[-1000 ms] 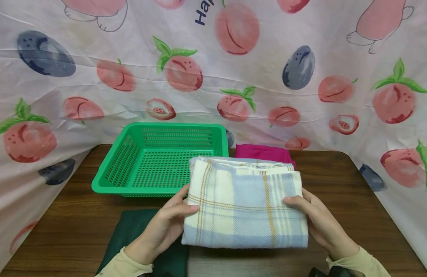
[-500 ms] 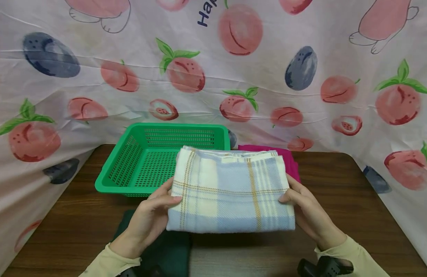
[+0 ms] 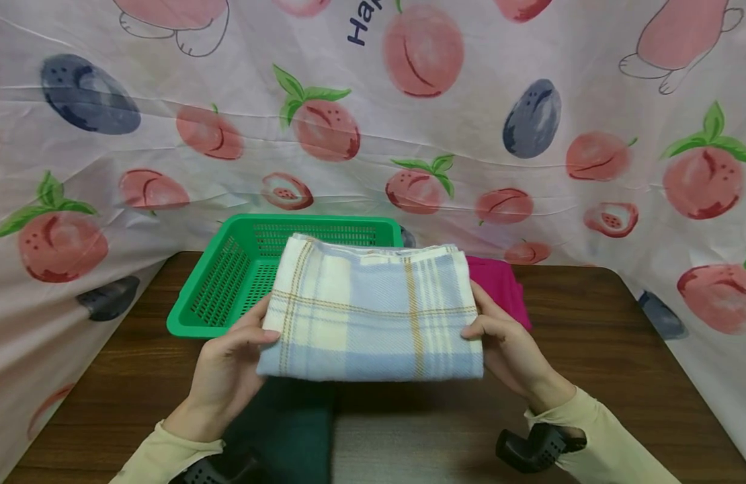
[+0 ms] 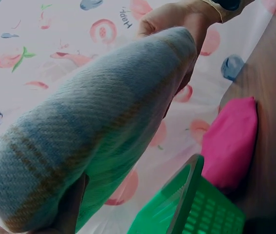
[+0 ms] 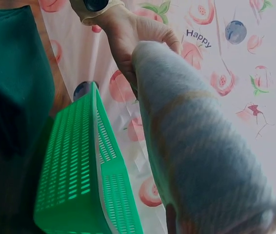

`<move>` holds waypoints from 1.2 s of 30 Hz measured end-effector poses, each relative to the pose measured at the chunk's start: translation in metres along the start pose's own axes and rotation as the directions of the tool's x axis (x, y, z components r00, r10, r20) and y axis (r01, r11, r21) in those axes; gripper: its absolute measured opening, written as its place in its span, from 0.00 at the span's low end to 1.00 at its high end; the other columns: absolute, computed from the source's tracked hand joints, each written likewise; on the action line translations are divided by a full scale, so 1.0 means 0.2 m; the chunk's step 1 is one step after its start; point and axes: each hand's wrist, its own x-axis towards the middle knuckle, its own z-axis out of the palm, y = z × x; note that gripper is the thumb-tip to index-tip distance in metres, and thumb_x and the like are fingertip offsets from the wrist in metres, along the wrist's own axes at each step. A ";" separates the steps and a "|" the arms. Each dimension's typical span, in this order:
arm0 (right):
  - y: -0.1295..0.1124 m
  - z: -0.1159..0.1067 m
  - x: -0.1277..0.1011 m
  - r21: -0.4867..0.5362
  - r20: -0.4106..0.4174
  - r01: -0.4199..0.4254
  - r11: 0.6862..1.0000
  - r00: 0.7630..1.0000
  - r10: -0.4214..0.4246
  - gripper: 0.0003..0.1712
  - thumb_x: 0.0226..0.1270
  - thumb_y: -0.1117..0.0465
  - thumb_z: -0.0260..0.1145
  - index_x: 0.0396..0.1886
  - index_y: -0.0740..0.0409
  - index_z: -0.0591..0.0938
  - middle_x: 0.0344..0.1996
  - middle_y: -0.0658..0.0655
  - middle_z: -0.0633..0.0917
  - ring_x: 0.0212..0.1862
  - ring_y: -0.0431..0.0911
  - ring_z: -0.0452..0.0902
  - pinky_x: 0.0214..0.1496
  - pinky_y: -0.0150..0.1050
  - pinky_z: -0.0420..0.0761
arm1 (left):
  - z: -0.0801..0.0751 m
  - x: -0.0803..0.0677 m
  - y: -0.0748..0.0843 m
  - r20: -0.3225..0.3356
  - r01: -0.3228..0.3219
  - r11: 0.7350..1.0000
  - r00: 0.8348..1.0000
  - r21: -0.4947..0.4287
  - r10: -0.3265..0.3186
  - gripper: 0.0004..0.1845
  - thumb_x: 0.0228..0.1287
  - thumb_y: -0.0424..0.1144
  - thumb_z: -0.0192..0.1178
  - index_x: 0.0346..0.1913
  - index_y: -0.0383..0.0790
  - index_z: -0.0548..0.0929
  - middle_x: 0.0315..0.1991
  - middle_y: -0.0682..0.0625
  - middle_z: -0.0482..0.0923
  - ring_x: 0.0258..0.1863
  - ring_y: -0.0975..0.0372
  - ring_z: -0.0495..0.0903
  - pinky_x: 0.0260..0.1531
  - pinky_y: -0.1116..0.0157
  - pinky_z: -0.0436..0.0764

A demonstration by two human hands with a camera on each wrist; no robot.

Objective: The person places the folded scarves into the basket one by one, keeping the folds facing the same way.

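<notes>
The wooden table (image 3: 591, 349) is bearing everything here, with a peach-printed cloth backdrop (image 3: 373, 121) hanging behind it. Taking the green plastic basket (image 3: 228, 282) as the landmark: it is sitting at the table's far left, and no cloth is showing inside it, though the folded blanket is hiding part of its floor, so the putting-away of cloths is looking barely begun.

The folded plaid blanket (image 3: 373, 316), cream and pale blue with tan stripes, is being held off the table, overlapping the basket's near right part in the head view. It is already neatly folded, so that part of the work is looking done; it is not resting in the basket, and lowering it in appears to be what is left for it.

A dark green cloth (image 3: 288, 430) is lying on the table in front of the basket, under the blanket and the left forearm, and a folded magenta cloth (image 3: 500, 286) is lying just right of the basket. Both are sitting untouched outside it.

The left hand (image 3: 228, 370) is gripping the blanket's left edge, thumb on top and fingers curled beneath. The right hand (image 3: 506, 343) is gripping the right edge the same way.
</notes>
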 end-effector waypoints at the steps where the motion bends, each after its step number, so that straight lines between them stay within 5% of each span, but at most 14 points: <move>1: 0.00 0.01 0.01 -0.006 -0.004 -0.003 1.000 1.000 0.003 0.41 0.65 0.72 0.43 0.76 0.48 0.45 0.63 0.57 0.65 0.60 0.47 0.70 0.58 0.43 0.75 | -0.01 0.00 0.01 0.000 -0.007 1.000 1.000 0.003 0.007 0.34 0.68 0.28 0.31 0.75 0.46 0.41 0.72 0.47 0.48 0.62 0.60 0.61 0.59 0.64 0.69; 5: 0.00 0.02 0.07 -0.037 -0.037 -0.018 0.999 0.999 0.017 0.41 0.68 0.71 0.46 0.77 0.48 0.44 0.62 0.57 0.67 0.58 0.46 0.73 0.55 0.43 0.77 | -0.04 -0.01 0.03 0.009 -0.030 1.000 1.000 0.003 0.030 0.34 0.68 0.27 0.30 0.76 0.46 0.41 0.73 0.47 0.45 0.63 0.60 0.61 0.59 0.64 0.69; 17: 0.01 0.05 0.21 -0.041 -0.104 -0.033 0.999 0.994 0.029 0.40 0.68 0.69 0.49 0.77 0.52 0.46 0.64 0.58 0.65 0.55 0.44 0.74 0.53 0.40 0.77 | -0.17 0.02 0.05 0.001 -0.037 0.997 0.999 0.070 0.037 0.30 0.72 0.27 0.34 0.74 0.46 0.47 0.65 0.50 0.63 0.56 0.61 0.70 0.53 0.62 0.74; 36: 0.04 0.10 0.40 -0.085 -0.162 -0.085 0.993 0.984 0.070 0.44 0.67 0.68 0.55 0.77 0.51 0.46 0.69 0.60 0.62 0.56 0.45 0.72 0.54 0.36 0.75 | -0.30 0.10 0.13 -0.174 0.048 0.972 0.985 0.231 -0.008 0.30 0.72 0.29 0.44 0.74 0.45 0.52 0.57 0.55 0.71 0.50 0.65 0.75 0.46 0.67 0.77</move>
